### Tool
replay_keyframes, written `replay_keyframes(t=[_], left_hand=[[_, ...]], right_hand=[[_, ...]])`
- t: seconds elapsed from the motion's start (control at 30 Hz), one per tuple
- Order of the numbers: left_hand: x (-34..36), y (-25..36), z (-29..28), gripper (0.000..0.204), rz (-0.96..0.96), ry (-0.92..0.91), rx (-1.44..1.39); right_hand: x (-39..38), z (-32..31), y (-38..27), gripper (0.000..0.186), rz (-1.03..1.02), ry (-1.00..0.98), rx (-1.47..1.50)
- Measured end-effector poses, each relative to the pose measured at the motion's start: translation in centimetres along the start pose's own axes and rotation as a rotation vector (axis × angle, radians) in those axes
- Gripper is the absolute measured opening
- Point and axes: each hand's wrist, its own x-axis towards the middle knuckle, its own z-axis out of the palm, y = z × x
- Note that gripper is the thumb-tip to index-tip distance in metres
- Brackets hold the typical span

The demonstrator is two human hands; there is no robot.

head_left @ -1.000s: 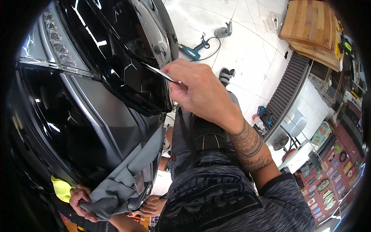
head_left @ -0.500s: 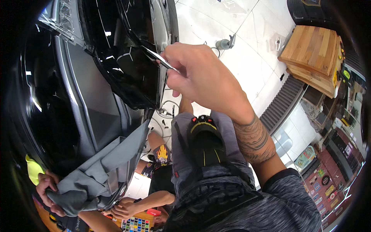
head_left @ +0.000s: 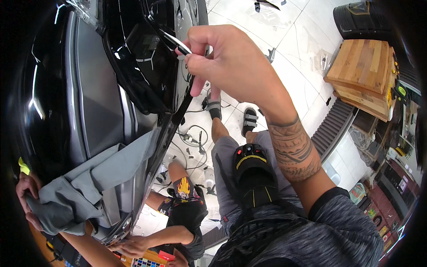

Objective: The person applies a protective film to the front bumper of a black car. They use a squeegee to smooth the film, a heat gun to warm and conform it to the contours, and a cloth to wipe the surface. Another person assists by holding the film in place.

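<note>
My right hand (head_left: 231, 66), with a tattooed forearm behind it, pinches a slim silver-and-black tool (head_left: 180, 46) between thumb and fingers. The tool's thin far end points up and left toward a glossy black car panel (head_left: 142, 66). From this view I cannot tell whether its tip touches the panel. A paler edge of the bodywork passes just behind my fingers. My left hand does not show. At the lower left, another person's hand (head_left: 27, 196) grips a grey cloth (head_left: 84, 191) draped along the car's lower body.
A co-worker (head_left: 184, 222) crouches by the car, an arm reaching to its edge. Cables (head_left: 195, 138) and scraps lie on the white tiled floor near my sandalled foot (head_left: 250, 120). A wooden box (head_left: 362, 66) and a black drum (head_left: 356, 18) stand at right beside a floor grate (head_left: 333, 127).
My right hand has moved slightly up and left, still pinching the tool. The view has shifted, so my feet and more of the co-worker now show. The grey cloth sits farther left in view.
</note>
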Motion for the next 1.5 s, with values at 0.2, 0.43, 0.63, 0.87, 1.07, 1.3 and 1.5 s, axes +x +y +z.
replay_keyframes(t=[0.2,0.43,0.63,0.87,1.07,1.3,1.5], left_hand=[[-0.1,-0.5,0.7,0.079,-0.053,0.131,0.009],[0.2,-0.2,1.9,0.081,-0.016,0.173,0.068],[0.4,-1.2,-3.0,0.078,-0.04,-0.203,-0.11],[0.6,-1.2,-2.1,0.079,-0.039,-0.103,-0.045],[0.7,0.4,3.2,0.078,0.005,0.173,0.069],[1.2,-2.8,-5.5,0.079,-0.038,-0.254,-0.197],[0.6,-0.9,-2.2,0.078,-0.022,-0.108,-0.048]], right_hand=[[-0.4,0.6,0.4,0.018,-0.025,0.04,-0.001],[-1.0,1.1,0.9,0.016,-0.037,0.082,0.057],[-1.4,1.2,1.8,0.012,-0.133,0.113,0.006],[-1.5,1.8,3.6,0.006,-0.252,0.183,0.016],[-0.8,2.4,6.0,0.009,-0.492,0.289,-0.128],[-1.1,2.4,6.8,0.009,-0.51,0.274,-0.128],[-1.1,2.5,7.6,0.019,-0.571,0.264,-0.178]])
